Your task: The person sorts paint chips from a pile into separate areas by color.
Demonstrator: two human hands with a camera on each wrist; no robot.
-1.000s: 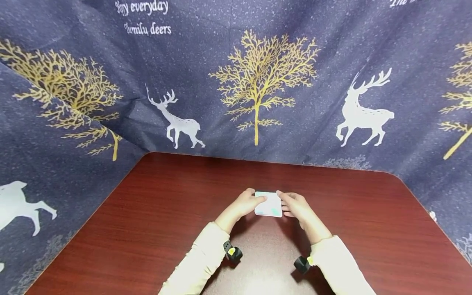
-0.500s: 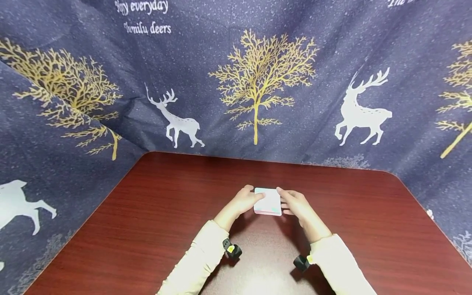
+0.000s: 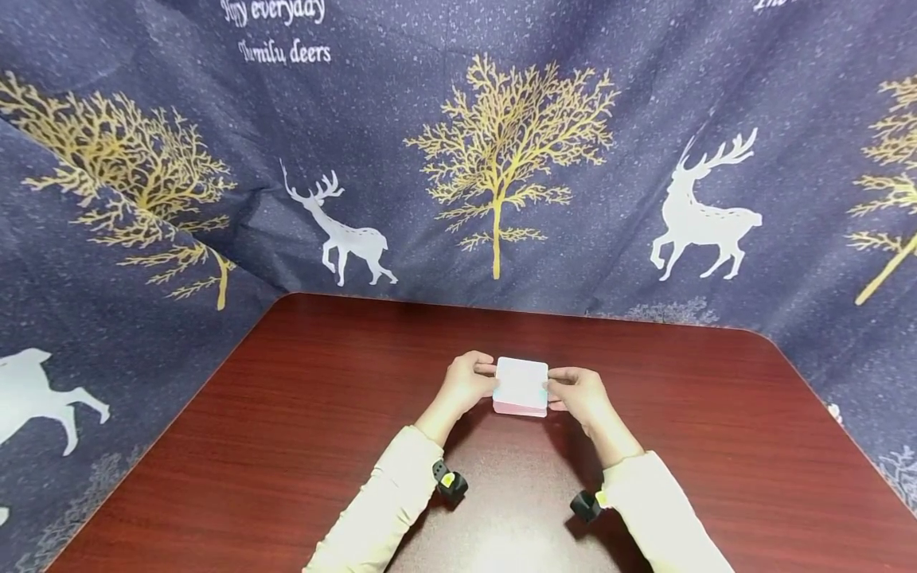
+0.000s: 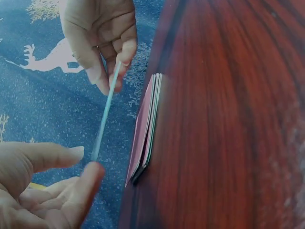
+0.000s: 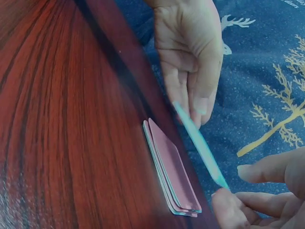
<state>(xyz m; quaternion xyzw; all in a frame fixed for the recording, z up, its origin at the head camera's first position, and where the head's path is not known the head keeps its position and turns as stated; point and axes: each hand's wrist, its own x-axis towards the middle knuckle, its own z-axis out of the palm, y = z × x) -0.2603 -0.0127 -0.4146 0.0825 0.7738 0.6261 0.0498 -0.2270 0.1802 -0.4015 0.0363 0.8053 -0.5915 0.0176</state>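
A thin white card point(image 3: 521, 380) with rounded corners and pale blue-green touches is held up between the two hands in the head view. My left hand point(image 3: 464, 383) holds it by its left edge with thumb and fingertips. At the opposite edge, the fingertips of my right hand point(image 3: 583, 398) hold it too. Both wrist views show this card point(image 4: 106, 114) nearly edge-on, apart from a low stack of pink-topped cards point(image 5: 172, 169). That stack lies on the table just below, and its front strip shows under the card in the head view.
The reddish-brown wooden table point(image 3: 344, 382) has rounded far corners. A dark blue cloth point(image 3: 444, 239) printed with deer and golden trees hangs behind and at the sides. Each sleeve carries a black wrist camera point(image 3: 450, 482).
The card has risen off the stack, so more pink shows beneath it. My left thumb has drawn back from the card's face to its edge, and my right fingertips have slid down the right edge.
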